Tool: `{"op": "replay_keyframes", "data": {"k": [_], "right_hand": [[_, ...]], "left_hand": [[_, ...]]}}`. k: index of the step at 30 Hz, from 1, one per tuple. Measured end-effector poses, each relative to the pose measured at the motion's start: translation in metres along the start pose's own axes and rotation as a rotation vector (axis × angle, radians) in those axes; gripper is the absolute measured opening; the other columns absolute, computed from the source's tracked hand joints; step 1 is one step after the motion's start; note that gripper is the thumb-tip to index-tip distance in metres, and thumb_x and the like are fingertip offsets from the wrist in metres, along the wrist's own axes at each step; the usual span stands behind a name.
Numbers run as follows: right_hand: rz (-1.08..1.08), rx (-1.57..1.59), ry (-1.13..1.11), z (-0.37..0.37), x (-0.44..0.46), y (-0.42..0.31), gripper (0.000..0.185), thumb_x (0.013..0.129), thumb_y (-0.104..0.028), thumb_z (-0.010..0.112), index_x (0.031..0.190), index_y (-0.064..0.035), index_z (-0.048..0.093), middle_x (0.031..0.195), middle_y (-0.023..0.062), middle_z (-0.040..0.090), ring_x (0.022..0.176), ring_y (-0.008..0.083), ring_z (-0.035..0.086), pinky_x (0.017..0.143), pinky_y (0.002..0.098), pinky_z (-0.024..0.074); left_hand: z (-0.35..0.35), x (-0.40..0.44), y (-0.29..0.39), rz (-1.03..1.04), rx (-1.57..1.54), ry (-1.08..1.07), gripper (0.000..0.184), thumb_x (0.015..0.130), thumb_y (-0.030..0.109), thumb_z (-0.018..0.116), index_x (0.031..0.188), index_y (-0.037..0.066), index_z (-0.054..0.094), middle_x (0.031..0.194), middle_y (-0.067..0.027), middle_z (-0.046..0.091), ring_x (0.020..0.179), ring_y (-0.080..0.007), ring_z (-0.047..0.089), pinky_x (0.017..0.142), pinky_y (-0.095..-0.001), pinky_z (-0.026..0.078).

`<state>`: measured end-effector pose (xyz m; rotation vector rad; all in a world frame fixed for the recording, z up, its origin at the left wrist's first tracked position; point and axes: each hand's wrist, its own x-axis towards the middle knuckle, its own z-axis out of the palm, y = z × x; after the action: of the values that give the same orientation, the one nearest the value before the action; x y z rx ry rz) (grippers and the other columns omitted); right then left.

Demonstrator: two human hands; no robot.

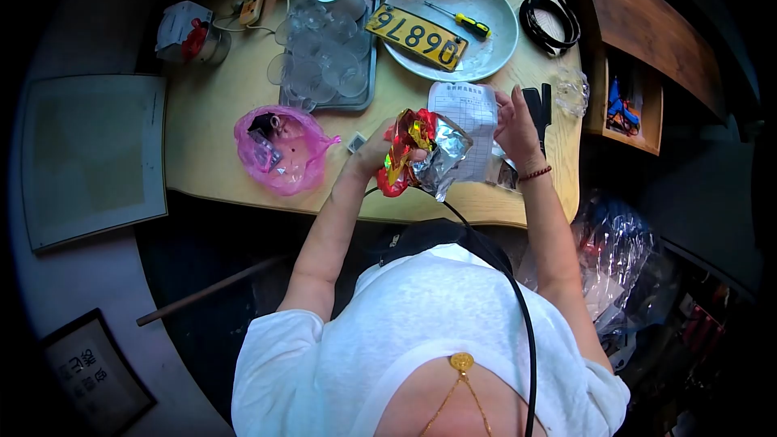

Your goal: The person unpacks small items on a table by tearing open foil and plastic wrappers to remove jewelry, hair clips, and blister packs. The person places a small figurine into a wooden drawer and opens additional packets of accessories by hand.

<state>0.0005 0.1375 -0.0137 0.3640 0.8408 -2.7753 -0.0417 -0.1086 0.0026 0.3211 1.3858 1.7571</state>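
My left hand [377,150] is closed around crumpled foil wrappers, one red and gold [402,154], another silver [443,154]. A printed paper sheet [463,111] with a table on it stands behind the foil. My right hand [518,125] grips this sheet by its right edge, thumb and fingers pointing up. Both hands are over the front part of the wooden table [356,198]. Left of my left hand lies a pink plastic bag [282,182] with small dark items inside. A small square packet [356,142] rests beside my left wrist.
A large metal basin [506,44] holds a yellow number plate [417,36] and a screwdriver [469,25]. Clear plastic cups [324,65] crowd a grey tray [368,81]. A coiled black belt [550,23] and black comb [545,109] lie at right, near an open drawer [635,105].
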Motion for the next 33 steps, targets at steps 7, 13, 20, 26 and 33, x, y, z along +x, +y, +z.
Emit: {"op": "replay_keyframes", "data": {"k": [7,13,20,26,33], "right_hand": [[-0.157,-0.283,0.162,-0.007,-0.011,0.043,0.036,0.08,-0.009,0.061,0.11,0.0068,0.051,0.096,0.0077,0.06,0.083,0.0102,0.057,0.076,0.0213,0.0447],[-0.18,-0.309,0.176,-0.01,-0.007,0.047,0.033,0.08,-0.009,0.061,0.109,0.0056,0.053,0.097,0.0073,0.06,0.083,0.0101,0.056,0.076,0.0223,0.045],[-0.206,-0.346,0.167,-0.006,0.0,0.055,0.028,0.081,-0.008,0.06,0.106,0.0036,0.056,0.095,0.0055,0.061,0.081,0.0091,0.056,0.075,0.0216,0.045],[-0.226,-0.367,0.182,-0.012,0.013,0.071,0.026,0.082,-0.007,0.058,0.105,0.0034,0.056,0.094,0.0051,0.061,0.08,0.0083,0.056,0.072,0.0213,0.0459],[-0.405,-0.906,0.314,-0.045,0.051,0.12,0.024,0.08,-0.01,0.055,0.1,0.0018,0.058,0.075,0.0012,0.058,0.064,0.0069,0.049,0.059,0.0214,0.0411]], "left_hand": [[-0.003,-0.006,-0.003,0.015,-0.091,-0.008,0.054,0.062,0.015,0.077,0.107,0.001,0.052,0.094,-0.0011,0.057,0.086,-0.0091,0.052,0.078,-0.0259,0.043],[-0.01,-0.013,-0.004,0.0,-0.093,0.001,0.054,0.061,0.014,0.077,0.107,0.002,0.051,0.095,-0.0009,0.057,0.086,-0.0091,0.052,0.077,-0.0255,0.044],[-0.009,-0.029,0.008,-0.039,-0.09,0.063,0.051,0.061,0.014,0.077,0.104,0.003,0.052,0.092,-0.0002,0.057,0.084,-0.0087,0.053,0.075,-0.0252,0.044],[-0.016,-0.036,-0.005,-0.072,-0.094,0.075,0.045,0.062,0.016,0.077,0.099,0.004,0.055,0.087,0.001,0.057,0.079,-0.0086,0.053,0.072,-0.025,0.045],[-0.049,-0.036,-0.062,-0.175,-0.155,0.177,0.045,0.065,0.013,0.072,0.104,0.003,0.053,0.092,-0.0036,0.058,0.081,-0.0127,0.056,0.073,-0.0273,0.046]]}}
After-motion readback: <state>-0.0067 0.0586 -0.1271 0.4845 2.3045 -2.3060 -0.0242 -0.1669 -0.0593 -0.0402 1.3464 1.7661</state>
